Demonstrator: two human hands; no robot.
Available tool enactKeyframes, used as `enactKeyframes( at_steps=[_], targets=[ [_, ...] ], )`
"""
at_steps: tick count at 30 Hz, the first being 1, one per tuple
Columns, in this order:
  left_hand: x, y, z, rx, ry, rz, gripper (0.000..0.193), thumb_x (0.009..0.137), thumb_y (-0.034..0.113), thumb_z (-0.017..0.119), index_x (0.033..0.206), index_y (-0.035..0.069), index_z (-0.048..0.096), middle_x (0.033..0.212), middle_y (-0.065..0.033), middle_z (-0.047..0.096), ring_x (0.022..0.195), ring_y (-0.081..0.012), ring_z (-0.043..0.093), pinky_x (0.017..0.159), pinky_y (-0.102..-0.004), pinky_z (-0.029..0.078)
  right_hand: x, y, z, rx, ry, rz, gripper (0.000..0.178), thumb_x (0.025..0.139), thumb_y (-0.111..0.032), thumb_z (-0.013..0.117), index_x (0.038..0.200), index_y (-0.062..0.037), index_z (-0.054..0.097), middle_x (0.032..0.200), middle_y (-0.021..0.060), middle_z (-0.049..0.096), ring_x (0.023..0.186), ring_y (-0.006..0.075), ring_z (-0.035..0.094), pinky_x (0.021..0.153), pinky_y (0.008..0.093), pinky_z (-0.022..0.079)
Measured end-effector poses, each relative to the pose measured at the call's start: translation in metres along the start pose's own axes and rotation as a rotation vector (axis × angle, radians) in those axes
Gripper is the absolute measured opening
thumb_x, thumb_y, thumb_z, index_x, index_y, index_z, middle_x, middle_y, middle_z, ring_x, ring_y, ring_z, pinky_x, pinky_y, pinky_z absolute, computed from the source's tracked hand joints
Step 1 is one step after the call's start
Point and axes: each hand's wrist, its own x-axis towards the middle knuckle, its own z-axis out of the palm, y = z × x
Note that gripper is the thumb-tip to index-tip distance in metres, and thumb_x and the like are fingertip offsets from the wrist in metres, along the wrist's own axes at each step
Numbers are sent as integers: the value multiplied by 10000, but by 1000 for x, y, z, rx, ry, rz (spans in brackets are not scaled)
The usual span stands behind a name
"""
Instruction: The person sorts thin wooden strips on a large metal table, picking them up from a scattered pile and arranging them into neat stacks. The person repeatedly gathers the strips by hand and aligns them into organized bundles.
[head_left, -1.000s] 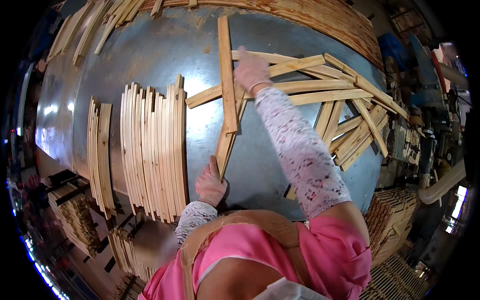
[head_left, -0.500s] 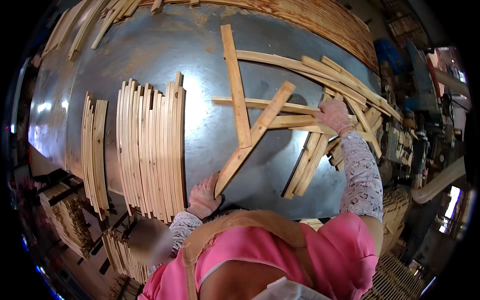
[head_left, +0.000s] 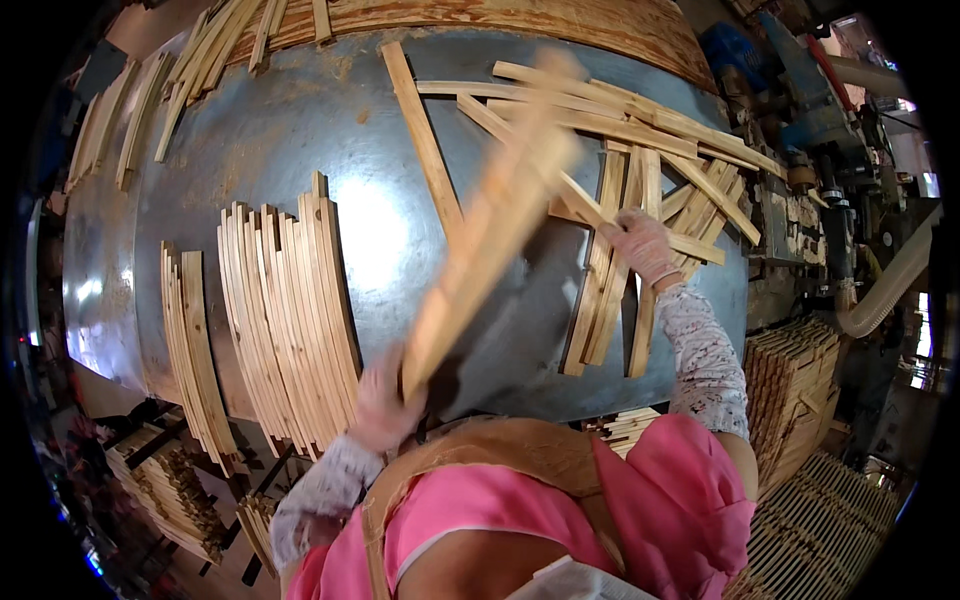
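My left hand [head_left: 387,408], in a pale glove, is closed around the near end of some wooden strips [head_left: 480,265]. They slant up and away over the metal table, and motion blur hides how many there are. My right hand [head_left: 645,247], also gloved, has its fingers curled over a wooden strip [head_left: 585,198] in the loose pile at the right. Under and beyond that hand, more strips [head_left: 690,140] lie crossed at many angles. One lone strip [head_left: 420,135] lies slanted left of the pile, partly covered by the blurred ones.
Left of my left hand, a row of strips [head_left: 285,330] lies side by side, with a narrower row [head_left: 190,350] beyond it. More strips [head_left: 215,60] lie at the far left of the metal table [head_left: 400,225]. Stacked wood [head_left: 795,390] and machinery [head_left: 820,160] stand at the right.
The strips in my left hand have lifted and swung, now blurred. My right hand has shifted slightly left and down, and strips in the pile around it lie differently.
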Motion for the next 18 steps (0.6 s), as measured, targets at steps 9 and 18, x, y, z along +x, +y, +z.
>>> enactKeyframes(
  at_steps=[9, 18],
  targets=[
    [317, 15, 108, 212, -6, -819, 1067, 870, 261, 832, 1686, 35, 183, 1463, -250, 573, 1266, -427, 662, 1056, -495, 563, -46, -148, 63, 249, -350, 214, 508, 953, -550, 669, 981, -46, 727, 1011, 200, 743, 983, 433, 716, 889, 516, 560],
    [228, -26, 78, -650, 8, -572, 965, 839, 76, 818, 1615, -9, 250, 1236, -205, 705, 1057, -307, 737, 908, -413, 625, -50, -176, 97, 561, -120, 217, 478, 950, -521, 694, 1069, -58, 710, 1052, 213, 767, 1008, 444, 725, 885, 508, 574]
  ],
)
